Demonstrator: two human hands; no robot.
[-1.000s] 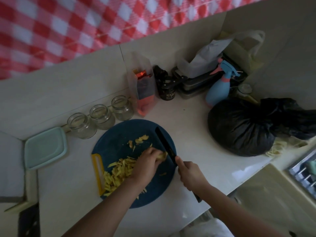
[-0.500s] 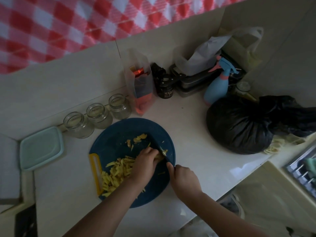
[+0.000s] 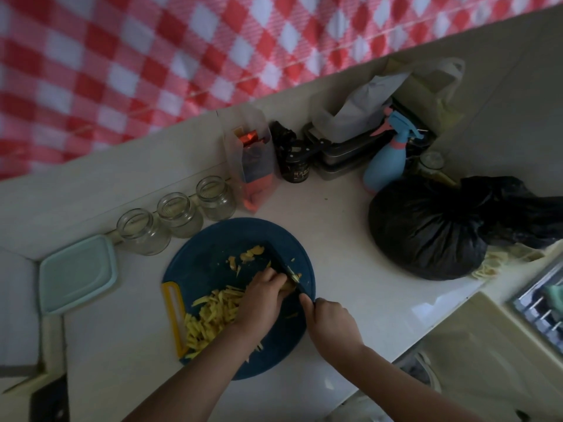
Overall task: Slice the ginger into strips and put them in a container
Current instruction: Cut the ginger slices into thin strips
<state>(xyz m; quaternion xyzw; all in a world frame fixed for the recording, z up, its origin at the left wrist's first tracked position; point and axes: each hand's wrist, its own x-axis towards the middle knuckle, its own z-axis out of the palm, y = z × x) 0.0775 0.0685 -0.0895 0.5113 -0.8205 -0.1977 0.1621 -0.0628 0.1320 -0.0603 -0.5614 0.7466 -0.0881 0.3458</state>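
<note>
So the knife (image 3: 281, 264) has come down into the ginger piece (image 3: 288, 288) since a second ago. The right hand (image 3: 330, 325) slid in closer to the left hand (image 3: 263, 300) too.

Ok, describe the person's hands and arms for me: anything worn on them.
The left hand and right hand are bare: no gloves, and no rings, watch or bracelets that the dim picture shows. Both forearms are uncovered to the frame's edge, so no sleeve is in view.
</note>
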